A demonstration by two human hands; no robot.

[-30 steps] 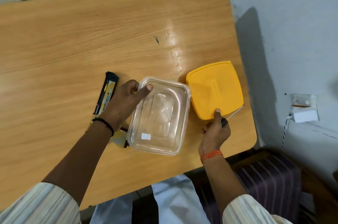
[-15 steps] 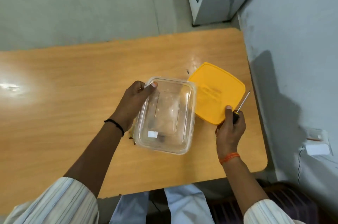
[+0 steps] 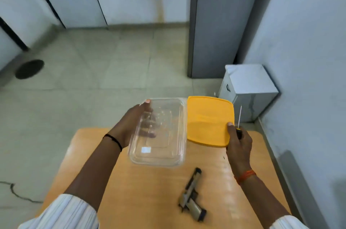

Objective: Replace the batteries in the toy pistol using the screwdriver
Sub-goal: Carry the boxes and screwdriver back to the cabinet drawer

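Your left hand [image 3: 131, 126] grips a clear, glossy plastic container [image 3: 159, 133]; your right hand [image 3: 238, 140] pinches a matt yellow plastic lid [image 3: 207, 120] and a screwdriver [image 3: 239, 118] with a thin bright metal shaft. Below, the table [image 3: 149, 191] shows smooth, shiny wood-grain laminate, and the toy pistol [image 3: 191, 195] looks like dull tan and black plastic

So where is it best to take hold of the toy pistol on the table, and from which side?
Probably by the grip of the toy pistol, the stubby part angling toward the table's near edge. It lies flat with nothing around it, so come from above, fingers across the grip's width.
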